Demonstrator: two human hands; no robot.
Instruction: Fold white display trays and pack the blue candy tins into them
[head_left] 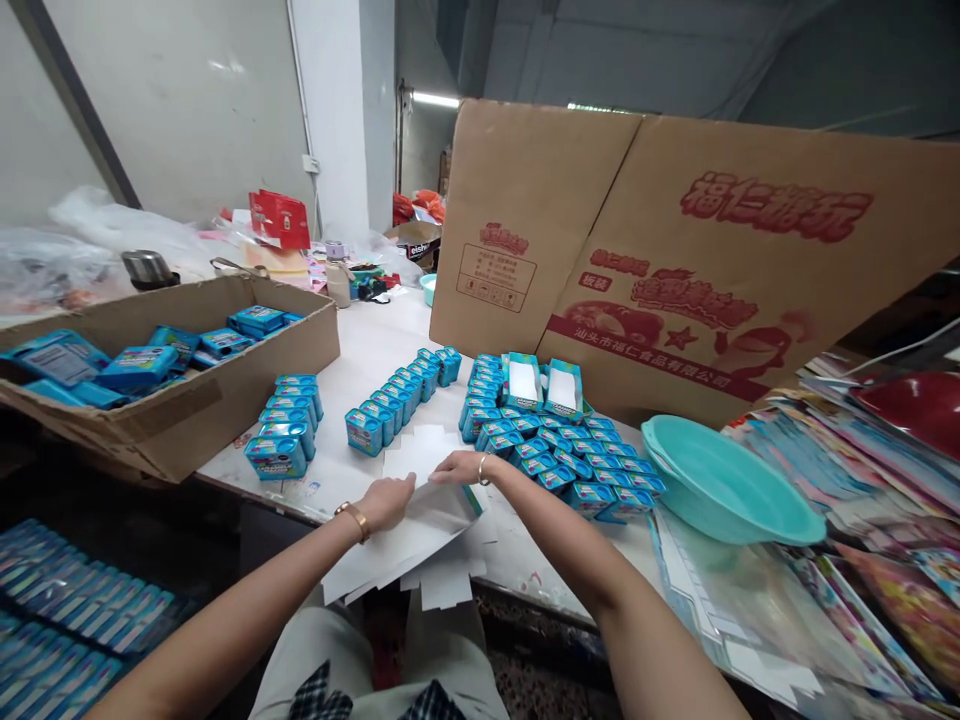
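Observation:
A white carton blank [431,520], partly folded and with a strip of blue print at its right edge, lies at the table's front edge. My left hand [388,502] is closed with its fingers pinching the blank's left side. On the far edge of the same blank, my right hand [459,467] is bent over and grips it; its fingertips are partly hidden. More white blanks [442,585] stick out underneath, toward my lap. Just beyond my hands stands a row of small blue packs [386,412], and a larger group of blue packs [555,450] sits to the right.
Two blue display boxes [564,388] with white insides rest on the packs. A cardboard tray [322,345] of blue boxes stands left, near another pack row [281,450]. A big carton [675,250] walls off the back. At right are a turquoise basin [720,470] and stacked printed sheets [795,460].

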